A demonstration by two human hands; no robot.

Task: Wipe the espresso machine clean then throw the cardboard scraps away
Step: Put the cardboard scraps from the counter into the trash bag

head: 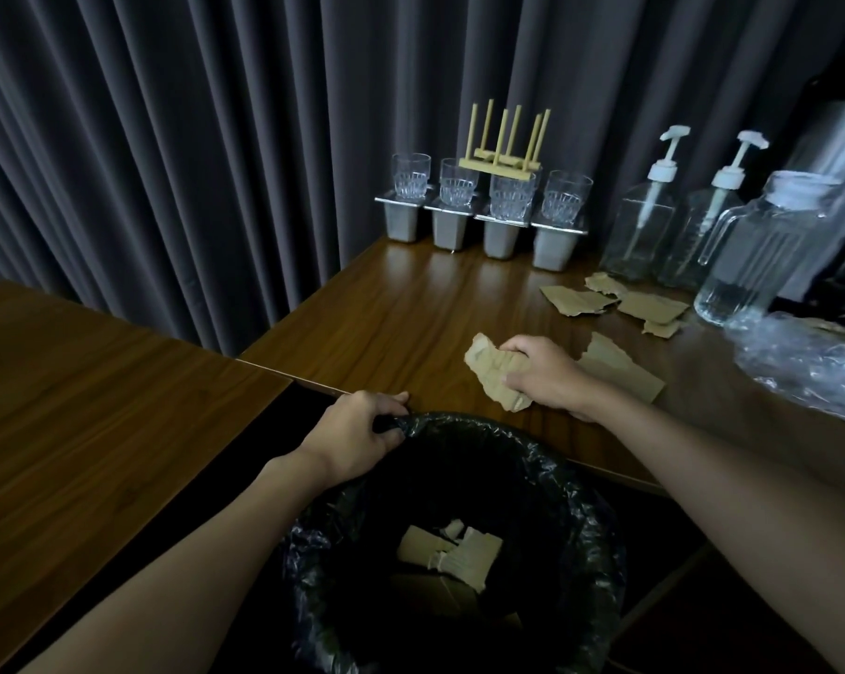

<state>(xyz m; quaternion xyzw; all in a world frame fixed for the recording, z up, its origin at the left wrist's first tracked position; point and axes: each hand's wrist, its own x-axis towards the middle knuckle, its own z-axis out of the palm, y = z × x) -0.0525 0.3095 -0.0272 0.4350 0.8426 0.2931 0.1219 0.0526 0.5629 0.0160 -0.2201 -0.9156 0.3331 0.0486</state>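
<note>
Right hand is curled tight round a crumpled cardboard scrap, fingers and thumb wrapped over it, low over the table near its front edge. Left hand grips the rim of the bin through its crinkly black liner, right up against the table edge.

That scrap looks feather-light and well creased. It should crush easily and won't slip: matte brown board with ragged torn edges. More torn pieces lie flat at the bottom of the bin.

Still on the table are a larger flat piece beside the right wrist, partly hidden by it, and a loose cluster of scraps further back by the ribbed glass pitcher. Those look thin and fairly stiff. They are best lifted by an edge or gathered into a fist, minding the glass close by.

Far right, a steel-bodied shape is probably the espresso machine, though it is cut off and dim. Crumpled clear plastic lies on the table's right side.
</note>
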